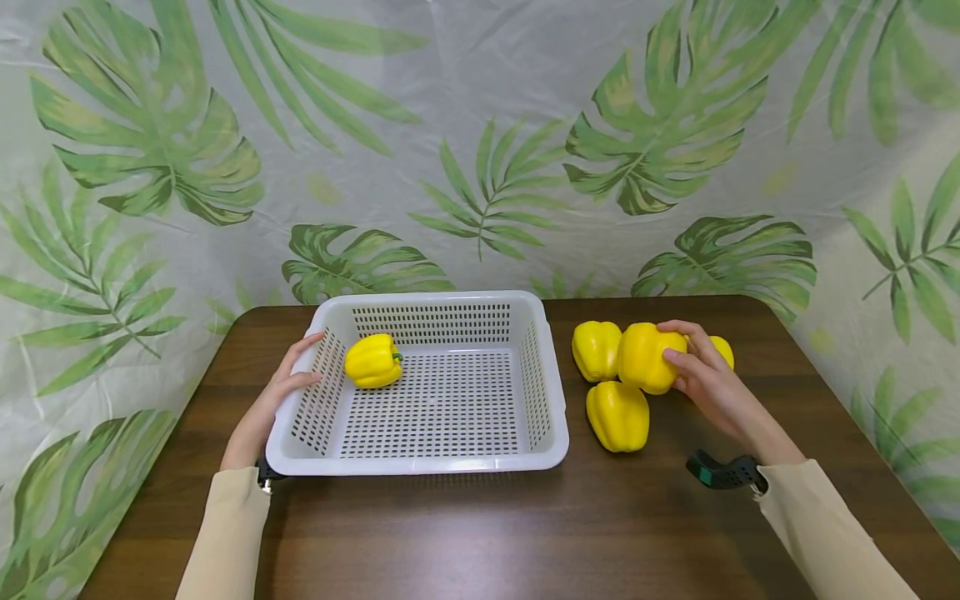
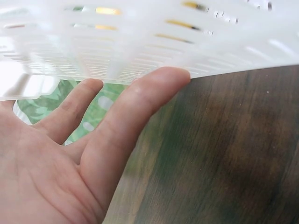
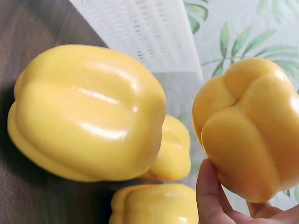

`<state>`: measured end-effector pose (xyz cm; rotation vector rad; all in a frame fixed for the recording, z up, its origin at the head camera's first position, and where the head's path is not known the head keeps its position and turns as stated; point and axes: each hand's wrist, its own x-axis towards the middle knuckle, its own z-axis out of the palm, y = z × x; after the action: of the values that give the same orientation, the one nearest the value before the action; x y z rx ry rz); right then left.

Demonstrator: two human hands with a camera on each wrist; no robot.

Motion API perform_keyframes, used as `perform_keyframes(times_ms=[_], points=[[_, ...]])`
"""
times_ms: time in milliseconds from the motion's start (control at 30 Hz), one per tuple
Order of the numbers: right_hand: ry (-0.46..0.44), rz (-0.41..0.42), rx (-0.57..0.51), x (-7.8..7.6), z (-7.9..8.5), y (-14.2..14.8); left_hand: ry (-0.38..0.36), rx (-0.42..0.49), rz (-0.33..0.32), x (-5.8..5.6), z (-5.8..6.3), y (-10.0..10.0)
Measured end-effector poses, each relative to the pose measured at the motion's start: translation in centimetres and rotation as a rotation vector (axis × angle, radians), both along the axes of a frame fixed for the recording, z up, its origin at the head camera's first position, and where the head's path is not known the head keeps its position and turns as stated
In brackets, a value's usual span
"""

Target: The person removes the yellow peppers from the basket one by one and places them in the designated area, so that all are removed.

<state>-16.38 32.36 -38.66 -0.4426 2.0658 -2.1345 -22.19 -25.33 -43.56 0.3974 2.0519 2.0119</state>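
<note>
In the head view, my right hand (image 1: 708, 375) grips a yellow bell pepper (image 1: 647, 358), thumb on its near side. The right wrist view shows that pepper (image 3: 247, 130) bottom end toward the camera, fingertips against its lower side. Around it on the table are three more yellow peppers: one at the back (image 1: 596, 352), one in front (image 1: 618, 417) and one partly hidden behind the hand (image 1: 722, 350). My left hand (image 1: 273, 396) rests at the left side of a white perforated basket (image 1: 416, 467), fingers and thumb extended. Inside the basket, near its left wall, lies a yellow pepper with a green stem (image 1: 371, 362).
The dark wooden table (image 1: 480, 533) runs back to a leaf-printed curtain (image 1: 480, 100) just behind the basket. The basket's right wall stands a short way left of the loose peppers. A black strap (image 1: 723, 471) is on the right wrist.
</note>
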Motion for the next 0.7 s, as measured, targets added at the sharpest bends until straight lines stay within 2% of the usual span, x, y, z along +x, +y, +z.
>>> perform_keyframes(times_ms=[333,533,700], points=[[-0.034,-0.024,-0.014,0.6,-0.8,1.2,0.005,-0.01,0.0,0.0,0.0,0.0],[-0.018,-0.029,0.033,1.2,-1.3,2.2,0.021,0.035,-0.012,-0.3,-0.2,-0.1],[-0.013,-0.003,0.012,1.6,-1.7,2.9,0.025,0.075,-0.023,-0.4,-0.3,-0.1]])
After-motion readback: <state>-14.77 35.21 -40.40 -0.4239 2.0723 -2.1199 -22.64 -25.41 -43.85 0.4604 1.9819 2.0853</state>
